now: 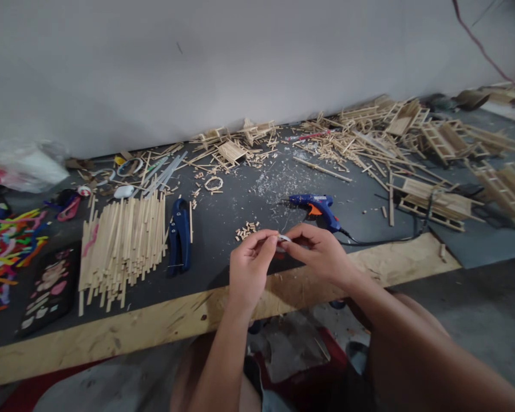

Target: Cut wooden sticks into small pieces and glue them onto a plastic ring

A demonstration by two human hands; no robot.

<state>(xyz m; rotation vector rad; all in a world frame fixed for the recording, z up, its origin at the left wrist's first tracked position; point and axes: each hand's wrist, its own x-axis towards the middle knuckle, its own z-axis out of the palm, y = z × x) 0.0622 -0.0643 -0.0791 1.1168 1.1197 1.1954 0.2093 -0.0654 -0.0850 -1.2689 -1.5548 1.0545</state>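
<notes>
Left hand and right hand, fingertips pinching a small pale piece, possibly a thin strip, above the table edge; beyond, wood bits, blue glue gun; left, stick bundle, blue cutter.

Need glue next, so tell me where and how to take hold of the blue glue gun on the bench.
Grip the blue glue gun by its handle, the thick blue part nearest the bench edge, where the black cord leaves it. It lies on its side with the nozzle pointing left, away from the right hand, so that hand can probably come from the near right side, fingers by the orange trigger, clear of the tip.
</notes>
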